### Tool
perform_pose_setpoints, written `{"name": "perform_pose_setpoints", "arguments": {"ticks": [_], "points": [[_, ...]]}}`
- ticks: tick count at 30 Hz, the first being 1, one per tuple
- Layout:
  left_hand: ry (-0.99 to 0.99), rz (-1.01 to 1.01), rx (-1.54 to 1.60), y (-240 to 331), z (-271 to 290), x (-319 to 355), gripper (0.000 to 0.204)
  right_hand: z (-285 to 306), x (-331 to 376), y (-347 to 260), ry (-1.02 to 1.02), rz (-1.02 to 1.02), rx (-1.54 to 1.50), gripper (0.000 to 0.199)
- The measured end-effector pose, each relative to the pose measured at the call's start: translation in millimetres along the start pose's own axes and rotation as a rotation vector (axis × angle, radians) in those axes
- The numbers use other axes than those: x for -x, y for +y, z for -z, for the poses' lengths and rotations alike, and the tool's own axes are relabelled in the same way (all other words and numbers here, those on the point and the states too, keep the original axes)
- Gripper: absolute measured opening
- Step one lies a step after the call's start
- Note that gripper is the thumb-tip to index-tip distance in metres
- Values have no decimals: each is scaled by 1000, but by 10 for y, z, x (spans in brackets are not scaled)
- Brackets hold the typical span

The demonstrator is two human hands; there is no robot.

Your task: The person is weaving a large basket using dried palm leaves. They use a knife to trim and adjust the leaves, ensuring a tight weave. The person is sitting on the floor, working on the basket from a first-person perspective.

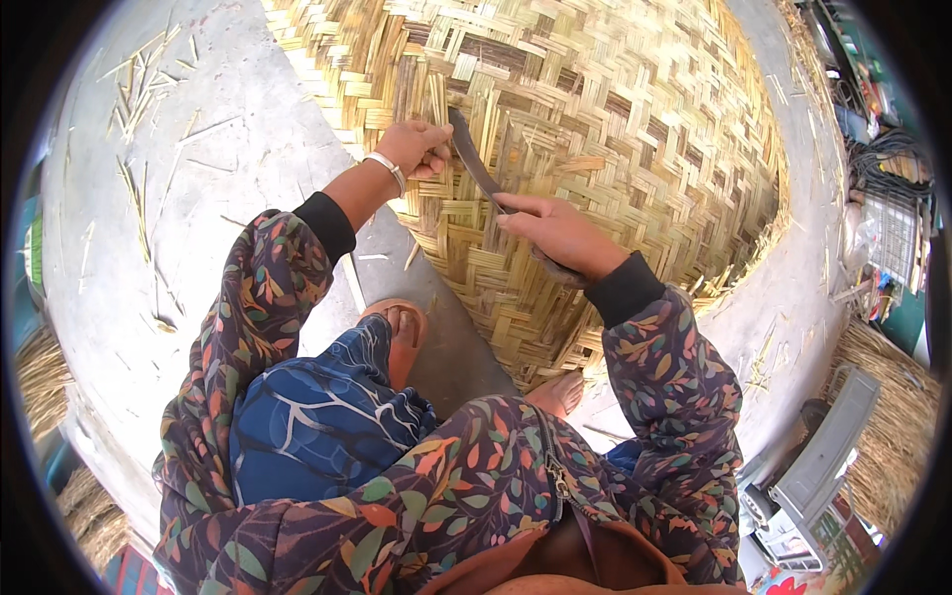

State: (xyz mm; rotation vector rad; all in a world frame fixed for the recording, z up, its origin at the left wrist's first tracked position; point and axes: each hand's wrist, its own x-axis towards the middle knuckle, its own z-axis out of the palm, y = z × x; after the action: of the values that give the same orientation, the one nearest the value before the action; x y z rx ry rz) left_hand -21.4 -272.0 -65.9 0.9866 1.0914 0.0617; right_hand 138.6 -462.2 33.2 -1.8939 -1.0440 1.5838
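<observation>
A large woven mat of flat, straw-coloured strips, bamboo-like [635,109], lies on the floor in front of me. My left hand [412,149], with a pale bangle at its wrist, is closed at the mat's left part. Its fingers pinch a light strip [437,97] that sticks up from the weave; the fingertips are partly hidden. In my right hand [565,236] is a sickle-like knife with a dark curved blade [472,159]. The blade points away to the left over the mat, its tip close to my left fingers. My right fingers wrap its handle, which is mostly covered.
Loose cut strips [139,198] are scattered over the grey concrete floor [258,119] on the left. My sandalled foot [405,342] stands by the mat's near edge, the other foot [557,395] touches it. At right are a grey metal object [828,446], straw bundles [897,436] and coiled dark cable [888,164].
</observation>
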Motion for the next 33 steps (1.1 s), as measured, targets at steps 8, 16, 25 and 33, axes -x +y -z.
{"name": "perform_pose_setpoints", "arguments": {"ticks": [8,16,25,33], "points": [[-26,135,183,52,-72,10,31,-510,-163,2,254,28,322,48],[-41,220,128,109,-93,57,30,-572,-259,29,300,7,400,52],[116,146,-34,137,-203,-72,28,-593,-213,-76,301,-18,415,52],[226,-379,-1070,170,-43,40,41,-622,-207,-42,313,2,544,44]]}}
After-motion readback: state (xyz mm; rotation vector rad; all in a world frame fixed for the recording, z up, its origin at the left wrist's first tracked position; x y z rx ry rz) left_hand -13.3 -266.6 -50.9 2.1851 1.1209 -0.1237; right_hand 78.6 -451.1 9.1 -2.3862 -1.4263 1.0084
